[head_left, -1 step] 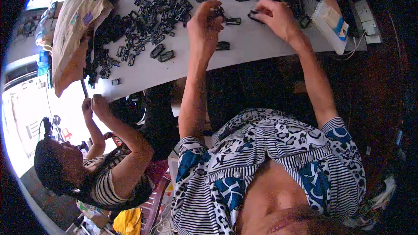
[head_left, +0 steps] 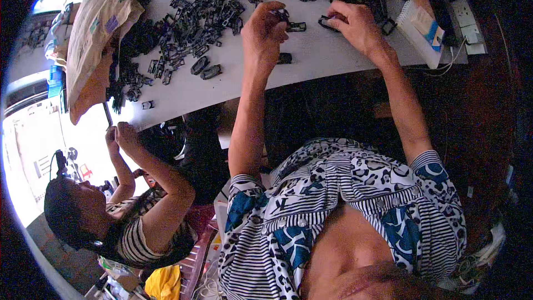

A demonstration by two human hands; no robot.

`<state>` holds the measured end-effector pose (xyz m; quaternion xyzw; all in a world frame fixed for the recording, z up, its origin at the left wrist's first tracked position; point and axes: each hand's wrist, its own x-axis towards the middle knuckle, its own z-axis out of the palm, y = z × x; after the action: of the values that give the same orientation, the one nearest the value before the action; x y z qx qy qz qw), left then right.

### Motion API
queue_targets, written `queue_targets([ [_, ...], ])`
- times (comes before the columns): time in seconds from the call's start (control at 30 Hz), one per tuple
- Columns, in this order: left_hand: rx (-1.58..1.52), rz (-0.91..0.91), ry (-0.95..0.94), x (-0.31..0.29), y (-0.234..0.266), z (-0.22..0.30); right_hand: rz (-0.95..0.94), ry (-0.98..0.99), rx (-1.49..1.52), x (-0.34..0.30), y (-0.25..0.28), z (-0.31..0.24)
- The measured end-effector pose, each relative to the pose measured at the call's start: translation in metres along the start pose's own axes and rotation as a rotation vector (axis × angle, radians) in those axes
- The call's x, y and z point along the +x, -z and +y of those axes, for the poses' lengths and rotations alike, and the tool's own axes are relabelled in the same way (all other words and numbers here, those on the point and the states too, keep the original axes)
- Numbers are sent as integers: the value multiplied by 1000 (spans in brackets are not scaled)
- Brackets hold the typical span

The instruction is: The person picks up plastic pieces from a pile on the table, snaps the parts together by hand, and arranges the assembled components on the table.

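My left hand [head_left: 261,30] is above the white table [head_left: 233,69], its fingers curled round a small black part that shows only partly between them. Right beside its fingertips lies a black frame-like piece [head_left: 297,26], and another dark piece [head_left: 284,58] rests by the wrist, close to the table's near edge. Farther right, my right hand [head_left: 355,25] pinches one end of a small black frame-shaped part [head_left: 325,21] between thumb and fingers, at or just over the tabletop. The exact kind of these parts is too small to make out.
Heaps of black pieces [head_left: 205,22] spread across the table's left and far side. Two larger dark oval pieces [head_left: 210,71] lie near the front. A spiral notebook [head_left: 419,19] and a white power strip [head_left: 469,25] are at right. A co-worker [head_left: 150,189] sits left, beside a paper sack [head_left: 100,39].
Both hands have barely shifted. The black part in my right hand sits at a slightly different angle.
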<state>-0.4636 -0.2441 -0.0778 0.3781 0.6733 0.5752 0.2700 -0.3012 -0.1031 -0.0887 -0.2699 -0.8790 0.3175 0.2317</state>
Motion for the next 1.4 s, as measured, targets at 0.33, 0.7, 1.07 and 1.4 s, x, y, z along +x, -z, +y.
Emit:
queue_targets([
  [0.33, -430, -193, 120, -16, -44, -3, -6, 97, -410, -18, 24, 8],
  [0.7, 298, -128, -161, -40, -61, -16, -160, 532, -462, -10, 30, 30],
  [1.07, 528, 4, -311, -47, -15, -41, -254, 473, -391, -3, 14, 28],
  [1.4, 573, 155, -294, -47, -18, -37, -90, 461, -225, -6, -14, -5],
])
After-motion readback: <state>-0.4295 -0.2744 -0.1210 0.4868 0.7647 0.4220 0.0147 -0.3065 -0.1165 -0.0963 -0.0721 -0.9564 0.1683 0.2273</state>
